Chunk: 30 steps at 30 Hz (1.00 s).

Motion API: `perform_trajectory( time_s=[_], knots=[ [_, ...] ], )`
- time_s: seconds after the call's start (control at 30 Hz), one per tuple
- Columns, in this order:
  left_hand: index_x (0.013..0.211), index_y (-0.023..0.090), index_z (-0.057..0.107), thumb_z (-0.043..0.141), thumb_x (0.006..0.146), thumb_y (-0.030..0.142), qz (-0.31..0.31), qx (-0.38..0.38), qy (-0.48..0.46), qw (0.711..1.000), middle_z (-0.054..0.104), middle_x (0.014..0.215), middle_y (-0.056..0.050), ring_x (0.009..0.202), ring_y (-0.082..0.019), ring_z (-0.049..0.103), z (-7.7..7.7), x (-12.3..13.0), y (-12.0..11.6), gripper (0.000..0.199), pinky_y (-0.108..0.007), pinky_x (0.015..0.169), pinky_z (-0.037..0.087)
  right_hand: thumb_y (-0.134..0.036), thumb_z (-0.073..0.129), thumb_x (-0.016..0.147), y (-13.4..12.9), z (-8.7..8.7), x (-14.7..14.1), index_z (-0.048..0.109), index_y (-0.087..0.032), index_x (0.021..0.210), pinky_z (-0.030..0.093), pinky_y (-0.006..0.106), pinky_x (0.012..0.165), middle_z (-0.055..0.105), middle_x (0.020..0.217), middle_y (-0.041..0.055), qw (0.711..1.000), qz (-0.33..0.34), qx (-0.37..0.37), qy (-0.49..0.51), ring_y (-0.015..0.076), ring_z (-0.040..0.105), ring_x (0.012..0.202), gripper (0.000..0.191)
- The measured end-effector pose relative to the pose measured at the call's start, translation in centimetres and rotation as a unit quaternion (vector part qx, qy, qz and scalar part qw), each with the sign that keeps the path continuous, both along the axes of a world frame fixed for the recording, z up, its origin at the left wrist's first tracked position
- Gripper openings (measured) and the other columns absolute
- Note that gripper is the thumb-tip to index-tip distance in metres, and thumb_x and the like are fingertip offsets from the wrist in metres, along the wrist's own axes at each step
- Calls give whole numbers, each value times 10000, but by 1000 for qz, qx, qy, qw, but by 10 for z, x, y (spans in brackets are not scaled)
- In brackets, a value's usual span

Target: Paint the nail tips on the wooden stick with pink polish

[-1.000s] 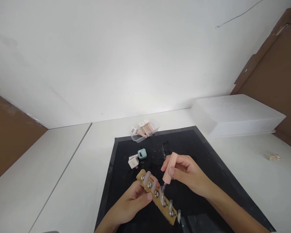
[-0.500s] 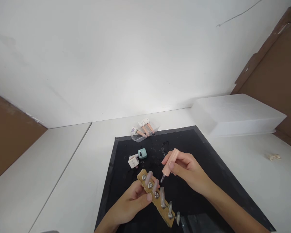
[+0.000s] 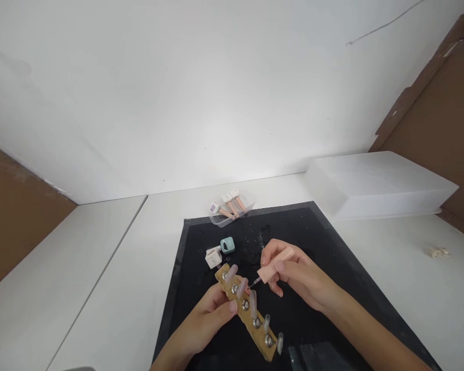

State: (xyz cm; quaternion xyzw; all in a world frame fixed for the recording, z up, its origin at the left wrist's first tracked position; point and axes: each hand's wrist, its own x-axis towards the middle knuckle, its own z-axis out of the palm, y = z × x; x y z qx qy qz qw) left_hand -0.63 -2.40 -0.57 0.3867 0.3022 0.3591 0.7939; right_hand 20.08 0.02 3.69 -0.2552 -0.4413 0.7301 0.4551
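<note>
My left hand (image 3: pixel 211 318) grips a tan strip (image 3: pixel 250 323) by its left side, thumb on top. Several silver studs run along the strip, bearing pale translucent nail tips (image 3: pixel 253 304). Between the thumb and fingers of my right hand (image 3: pixel 299 273) is a pink-handled brush (image 3: pixel 275 264), tilted down to the left. Its thin tip is close to the upper nail tips and my left fingertips; whether it touches is too small to tell. Beyond the strip, a white bottle (image 3: pixel 213 257) stands beside a teal one (image 3: pixel 228 245).
A black mat (image 3: pixel 294 221) covers part of the white table (image 3: pixel 112 273). At its back edge, a clear tray (image 3: pixel 221 222) holds several white bottles with pink handles. A white box (image 3: pixel 386 180) is at the back right, with small beige pieces (image 3: pixel 439 253) farther right.
My right hand has tilted the brush flatter and brought its tip left and nearer the strip. The strip has shifted slightly left and up in my left hand.
</note>
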Motion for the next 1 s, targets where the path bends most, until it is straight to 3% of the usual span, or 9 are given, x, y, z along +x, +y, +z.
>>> perform_trajectory(
  time_s=[0.23,0.6,1.0],
  knots=[
    [939,313,690,747,634,366,30,-38,6,999,619,900,8,881,-142,554,5,3,0,315,-291,825,388,-376,668,760,1,-5,1,590,-151,744,384,196,409,547,548,-25,1000,8,9,-23,74,458,431,239],
    [894,238,685,740,647,349,24,-50,-9,998,590,839,-8,808,-131,544,8,3,2,276,-288,823,403,-318,695,723,1,-3,4,637,-145,757,371,205,442,515,613,-23,996,10,41,-74,77,433,486,186],
    [925,270,692,735,654,335,24,-57,-20,998,601,841,2,813,-133,534,8,3,0,282,-323,871,372,-330,675,748,2,-3,7,619,-153,770,288,208,451,470,611,-35,993,14,58,-98,72,375,496,187]
  ],
)
